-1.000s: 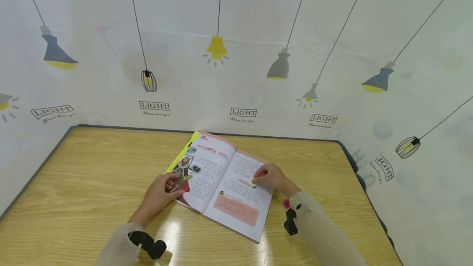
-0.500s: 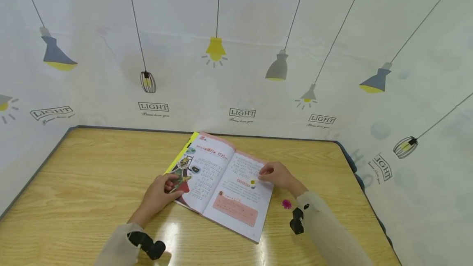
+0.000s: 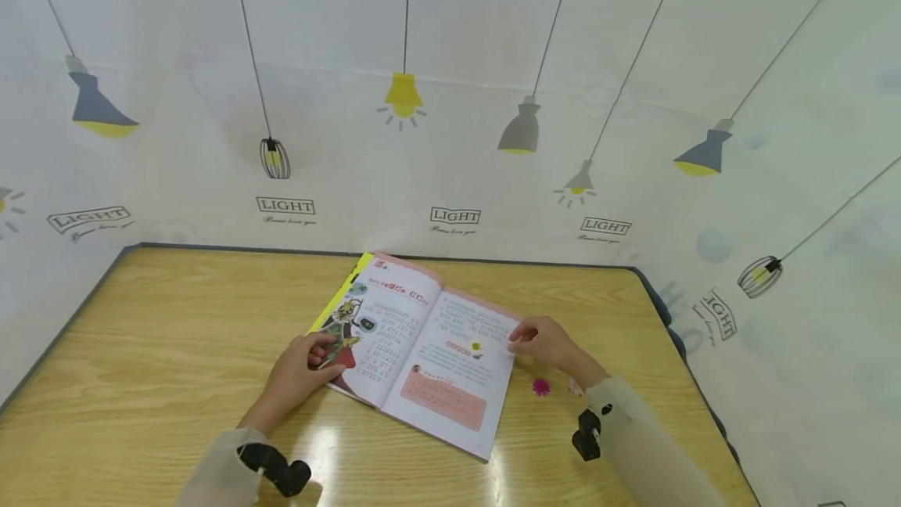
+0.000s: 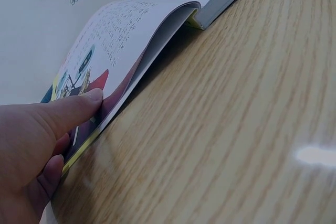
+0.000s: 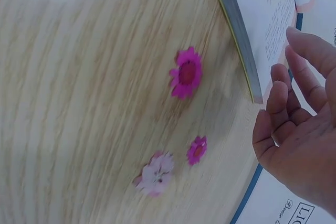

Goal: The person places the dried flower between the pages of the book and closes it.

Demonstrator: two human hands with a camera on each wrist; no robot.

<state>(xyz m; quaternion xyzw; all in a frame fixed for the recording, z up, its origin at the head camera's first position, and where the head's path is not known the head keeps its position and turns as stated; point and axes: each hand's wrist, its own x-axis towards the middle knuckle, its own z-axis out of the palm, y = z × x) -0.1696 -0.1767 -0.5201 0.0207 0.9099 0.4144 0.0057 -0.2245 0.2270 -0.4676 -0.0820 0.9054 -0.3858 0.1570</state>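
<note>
An open book (image 3: 429,350) with printed text and coloured pictures lies tilted on the wooden table. My left hand (image 3: 299,372) holds its lower left edge, the thumb on the picture page, as the left wrist view shows (image 4: 42,145). A small yellow piece, perhaps a flower (image 3: 476,346), sits on the right page. Beside that page's outer edge is my right hand (image 3: 552,346), fingers loosely bent with nothing between them in the right wrist view. Two magenta flowers, a larger one (image 5: 186,73) and a smaller one (image 5: 197,150), lie on the table near a pale pink flower (image 5: 156,174).
The wooden table (image 3: 197,319) reaches a dark edging at the back. Behind it stands a pale wall (image 3: 338,100) printed with hanging lamps and the word LIGHT. Black devices are strapped at both wrists.
My right hand has moved right, away from the yellow piece to the book's outer edge. The larger magenta flower now shows fully, and a pale one has come into sight. The left hand stays put.
</note>
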